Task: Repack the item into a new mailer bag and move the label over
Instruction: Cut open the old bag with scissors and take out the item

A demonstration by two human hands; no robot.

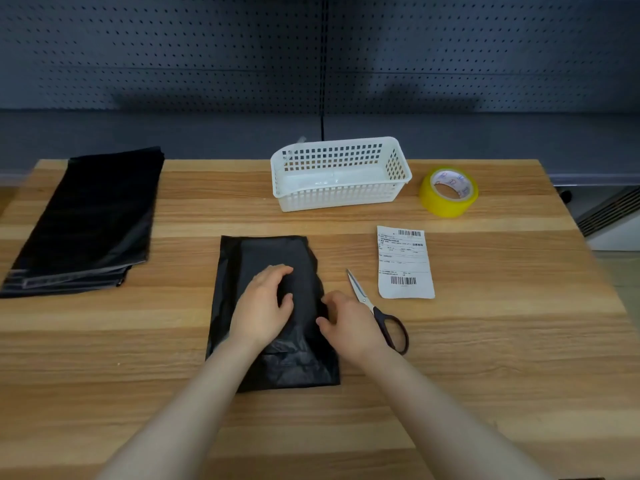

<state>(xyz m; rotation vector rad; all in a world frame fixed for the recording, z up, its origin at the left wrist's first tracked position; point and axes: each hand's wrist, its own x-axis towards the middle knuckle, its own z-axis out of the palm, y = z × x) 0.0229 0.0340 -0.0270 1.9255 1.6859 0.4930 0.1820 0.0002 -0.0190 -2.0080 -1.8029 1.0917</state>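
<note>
- Mailer bag, black, flat at table centre w/ something bulky inside.
- Left hand curled over the bulge, pressing.
- Right hand at bag's right edge, maybe pinching it.
- Shipping label loose, right of scissors.

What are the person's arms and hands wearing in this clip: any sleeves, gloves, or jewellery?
Nothing visible. Both forearms are bare right to the frame's lower edge, with no sleeves. The left hand and right hand have no gloves, and no watch, bracelet or rings show on wrists or fingers.
</note>
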